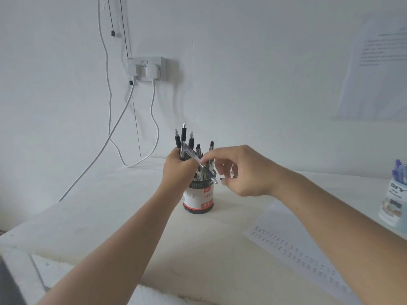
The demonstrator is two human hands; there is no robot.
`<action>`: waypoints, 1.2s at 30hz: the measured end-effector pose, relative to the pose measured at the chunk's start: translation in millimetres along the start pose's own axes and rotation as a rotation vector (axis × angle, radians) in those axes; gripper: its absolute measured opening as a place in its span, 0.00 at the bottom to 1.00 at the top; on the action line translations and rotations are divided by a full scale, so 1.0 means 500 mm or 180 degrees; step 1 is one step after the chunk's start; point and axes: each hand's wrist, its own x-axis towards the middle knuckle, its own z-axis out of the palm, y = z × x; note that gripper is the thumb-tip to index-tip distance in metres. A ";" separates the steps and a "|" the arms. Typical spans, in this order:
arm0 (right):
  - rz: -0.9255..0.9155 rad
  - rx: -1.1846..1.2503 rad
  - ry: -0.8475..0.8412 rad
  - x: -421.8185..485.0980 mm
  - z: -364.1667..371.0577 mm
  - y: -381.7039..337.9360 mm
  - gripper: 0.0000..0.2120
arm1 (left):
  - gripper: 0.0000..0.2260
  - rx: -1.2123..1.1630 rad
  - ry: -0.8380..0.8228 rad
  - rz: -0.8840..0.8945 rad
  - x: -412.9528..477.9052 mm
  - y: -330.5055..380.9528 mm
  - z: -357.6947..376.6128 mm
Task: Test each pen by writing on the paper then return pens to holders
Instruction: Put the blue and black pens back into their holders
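Far-left back of the desk [110, 227]: white cables [152, 119] are hung from a wall socket [146, 68] and trail onto the surface. Centre, towards the back edge: a black mesh holder [198, 199], part-filled. Above it a bundle of pens [183, 137] is clasped upright in the left hand [178, 170], with the fingers curled fully round. Just right of these: a clear pen [199, 165], slanted tip-down across the holder's mouth, is pinched near mid-barrel by the right hand [244, 172] (the thumb is largely hidden, so the pinch is judged rather than plainly seen). The pen is reckoned light, stiff and smooth, and a hold nearer its dark grip section would be surer. Front-right: the paper [293, 245], rows of marks already made, with bare desk left between it and the holder for travel. Right edge: a second holder [394, 205] of blue pens, well apart.
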 end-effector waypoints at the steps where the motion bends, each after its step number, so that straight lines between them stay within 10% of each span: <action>1: -0.0044 0.0094 0.0107 0.000 0.009 0.003 0.27 | 0.09 0.0015 0.0000 -0.0023 -0.001 0.001 0.000; 11: -0.0092 0.1741 0.1221 0.035 0.038 -0.018 0.09 | 0.07 -0.0063 0.0013 0.0037 -0.009 0.009 0.003; 16: 0.0481 0.3794 0.1014 0.051 -0.011 -0.021 0.15 | 0.08 -0.0035 0.0035 -0.0030 -0.003 0.003 0.002; 25: 0.0865 0.4667 0.1151 0.052 -0.011 0.023 0.10 | 0.10 -0.0076 -0.0027 0.0052 0.000 -0.003 0.001; 36: 0.1354 0.1931 0.1614 0.073 0.085 0.028 0.07 | 0.10 -0.0113 -0.0055 0.0113 0.006 -0.008 0.001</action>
